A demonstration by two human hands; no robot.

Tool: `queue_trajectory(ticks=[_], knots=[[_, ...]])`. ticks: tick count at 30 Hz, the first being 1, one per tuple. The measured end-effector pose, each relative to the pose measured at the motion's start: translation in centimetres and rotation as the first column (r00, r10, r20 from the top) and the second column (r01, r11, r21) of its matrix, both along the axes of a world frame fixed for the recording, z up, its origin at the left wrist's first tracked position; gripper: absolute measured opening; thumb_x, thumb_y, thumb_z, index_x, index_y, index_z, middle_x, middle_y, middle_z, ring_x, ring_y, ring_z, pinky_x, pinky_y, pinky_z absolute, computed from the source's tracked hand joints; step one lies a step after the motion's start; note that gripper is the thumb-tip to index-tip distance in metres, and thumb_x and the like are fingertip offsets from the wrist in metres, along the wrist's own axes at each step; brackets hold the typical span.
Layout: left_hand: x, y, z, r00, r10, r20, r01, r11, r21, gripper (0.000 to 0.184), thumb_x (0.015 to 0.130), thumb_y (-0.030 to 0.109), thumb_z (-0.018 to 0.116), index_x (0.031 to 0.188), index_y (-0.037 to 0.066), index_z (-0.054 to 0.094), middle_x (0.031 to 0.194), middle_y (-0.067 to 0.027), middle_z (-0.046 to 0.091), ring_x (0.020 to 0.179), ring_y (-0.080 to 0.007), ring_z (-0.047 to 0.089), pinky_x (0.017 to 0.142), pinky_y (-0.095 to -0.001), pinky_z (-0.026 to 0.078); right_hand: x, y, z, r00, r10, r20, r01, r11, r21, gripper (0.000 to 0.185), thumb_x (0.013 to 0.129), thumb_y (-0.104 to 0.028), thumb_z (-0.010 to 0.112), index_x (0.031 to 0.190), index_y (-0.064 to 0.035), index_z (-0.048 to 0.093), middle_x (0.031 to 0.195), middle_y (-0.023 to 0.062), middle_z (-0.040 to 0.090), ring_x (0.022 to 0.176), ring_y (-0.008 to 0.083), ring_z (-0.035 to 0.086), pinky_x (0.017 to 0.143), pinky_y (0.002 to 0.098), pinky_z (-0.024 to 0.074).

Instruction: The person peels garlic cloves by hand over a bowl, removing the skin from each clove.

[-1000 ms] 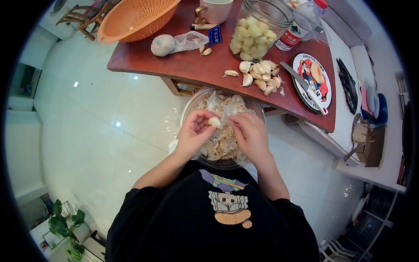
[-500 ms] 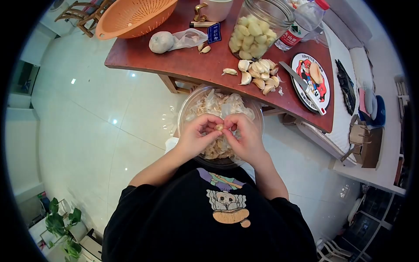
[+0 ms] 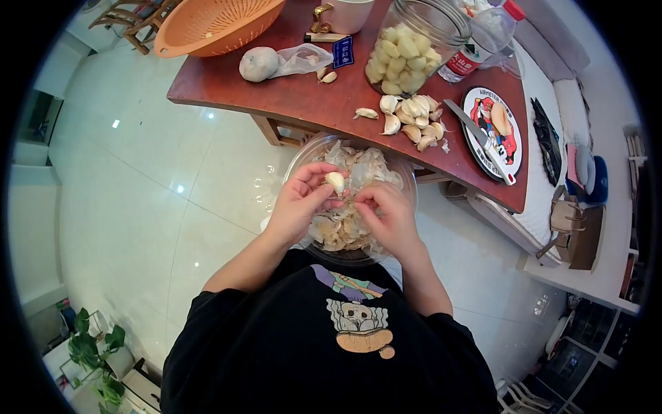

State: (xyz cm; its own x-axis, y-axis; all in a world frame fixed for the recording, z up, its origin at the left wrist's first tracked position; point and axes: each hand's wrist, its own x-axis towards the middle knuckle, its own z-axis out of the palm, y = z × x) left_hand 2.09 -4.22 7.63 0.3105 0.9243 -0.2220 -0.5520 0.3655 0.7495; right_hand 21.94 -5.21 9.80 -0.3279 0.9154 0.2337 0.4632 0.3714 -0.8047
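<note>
A garlic clove (image 3: 335, 181) is pinched between the thumb and fingers of my left hand (image 3: 301, 200), its pale side facing up. Close by on the right, my right hand (image 3: 388, 215) has thumb and fingertips drawn together; whether a bit of skin is between them I cannot make out. Both hands are above a clear bowl (image 3: 414, 204) heaped with papery garlic skins (image 3: 341, 233). On the table edge beyond lies a pile of unpeeled garlic cloves (image 3: 414, 119). Behind it stands a glass jar (image 3: 441, 26) partly filled with peeled cloves (image 3: 402, 58).
The red-brown table (image 3: 227, 93) also bears an orange colander (image 3: 183, 43), a whitish bulb in a bag (image 3: 259, 65), a white cup (image 3: 352, 15), and a red-capped bottle (image 3: 483, 41). A knife (image 3: 476, 131) lies across a cartoon plate (image 3: 518, 141).
My hands have moved apart. The clove, earlier held between both hands' fingertips, is now in my left hand alone, raised slightly and turned into view.
</note>
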Motion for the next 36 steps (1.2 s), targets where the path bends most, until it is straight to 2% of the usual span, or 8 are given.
queue_trajectory(ticks=[4, 7, 13, 16, 19, 25, 31, 36], knots=[[-0.2, -0.5, -0.9, 0.992, -0.032, -0.121, 0.041, 0.996, 0.08, 0.036, 0.09, -0.002, 0.061, 0.124, 0.004, 0.054, 0.12, -0.0085, 0.06, 0.096, -0.0146, 0.064, 0.083, -0.0275, 0.054, -0.4, 0.2, -0.5, 0.996, -0.067, 0.051, 0.062, 0.993, 0.099, 0.015, 0.082, -0.007, 0.069, 0.093, -0.0013, 0.063, 0.091, 0.0116, 0.063, 0.082, 0.0282, 0.062, 0.075, 0.037, 0.0487], [0.1, -0.4, -1.1, 0.9, 0.059, -0.431, 0.125, 0.914, 0.385, 0.038, 0.085, -0.004, 0.066, 0.121, 0.004, 0.058, 0.112, -0.0072, 0.06, 0.093, -0.0138, 0.063, 0.081, -0.0275, 0.054, -0.8, 0.1, 1.0, 0.995, -0.083, -0.046, 0.084, 0.996, 0.014, 0.013, 0.082, 0.0, 0.067, 0.094, -0.0001, 0.065, 0.089, 0.0107, 0.064, 0.081, 0.0229, 0.064, 0.069, 0.0338, 0.0498], [0.5, -0.8, 0.3, 0.739, 0.191, -0.646, 0.262, 0.801, 0.538, 0.04, 0.083, -0.001, 0.068, 0.122, 0.004, 0.058, 0.106, -0.0105, 0.061, 0.088, -0.0174, 0.063, 0.077, -0.0277, 0.054, -0.7, 0.0, 0.8, 0.989, -0.041, -0.144, 0.033, 0.998, -0.054, 0.016, 0.08, -0.002, 0.071, 0.094, -0.0003, 0.065, 0.088, 0.0098, 0.066, 0.078, 0.0226, 0.065, 0.069, 0.0319, 0.0505], [0.5, -1.0, 0.4, 0.721, 0.144, -0.677, 0.296, 0.82, 0.49, 0.041, 0.083, -0.001, 0.068, 0.122, 0.004, 0.058, 0.106, -0.0115, 0.061, 0.09, -0.0182, 0.064, 0.078, -0.0271, 0.054, -0.1, 0.0, 0.6, 0.994, -0.018, -0.109, 0.019, 1.0, 0.001, 0.013, 0.08, -0.004, 0.071, 0.091, -0.0013, 0.064, 0.088, 0.0112, 0.066, 0.077, 0.0248, 0.065, 0.067, 0.0336, 0.0501], [0.7, -1.2, 0.2, 0.747, 0.105, -0.656, 0.272, 0.852, 0.447, 0.039, 0.084, -0.001, 0.067, 0.121, 0.003, 0.058, 0.109, -0.0108, 0.061, 0.092, -0.0179, 0.064, 0.079, -0.0279, 0.055, -0.6, 0.0, 0.7, 0.991, -0.083, 0.107, 0.054, 0.965, 0.255, 0.01, 0.081, -0.004, 0.069, 0.086, -0.0025, 0.061, 0.086, 0.0123, 0.064, 0.076, 0.0283, 0.063, 0.066, 0.036, 0.0489], [1.4, -1.5, -0.4, 0.951, 0.065, -0.301, 0.031, 0.953, 0.303, 0.032, 0.086, -0.003, 0.064, 0.116, 0.003, 0.058, 0.115, -0.0092, 0.059, 0.099, -0.0177, 0.062, 0.087, -0.0274, 0.051, -1.1, -0.1, -0.3, 0.951, -0.285, 0.119, 0.256, 0.942, 0.216, 0.009, 0.082, -0.003, 0.067, 0.084, -0.0031, 0.058, 0.082, 0.0121, 0.061, 0.077, 0.0312, 0.06, 0.066, 0.0392, 0.0465], [0.4, -0.6, -0.9, 0.813, 0.212, -0.542, 0.138, 0.835, 0.533, 0.034, 0.087, -0.006, 0.061, 0.12, 0.001, 0.057, 0.116, -0.0097, 0.058, 0.103, -0.0176, 0.061, 0.089, -0.0269, 0.05, 0.0, 0.1, -0.9, 0.968, -0.121, 0.221, 0.072, 0.974, 0.216, 0.01, 0.082, -0.004, 0.066, 0.092, -0.0019, 0.062, 0.086, 0.0133, 0.063, 0.077, 0.0312, 0.061, 0.068, 0.0389, 0.0473], [1.0, -1.1, 0.2, 0.813, 0.17, -0.557, 0.142, 0.87, 0.473, 0.034, 0.086, -0.004, 0.062, 0.12, 0.002, 0.058, 0.116, -0.0118, 0.062, 0.104, -0.0216, 0.064, 0.087, -0.0316, 0.051, -0.6, -0.3, 0.2, 0.987, -0.157, 0.038, 0.152, 0.98, 0.126, 0.015, 0.081, -0.004, 0.068, 0.096, -0.0015, 0.066, 0.09, 0.0123, 0.066, 0.077, 0.0282, 0.063, 0.068, 0.0364, 0.0484]])
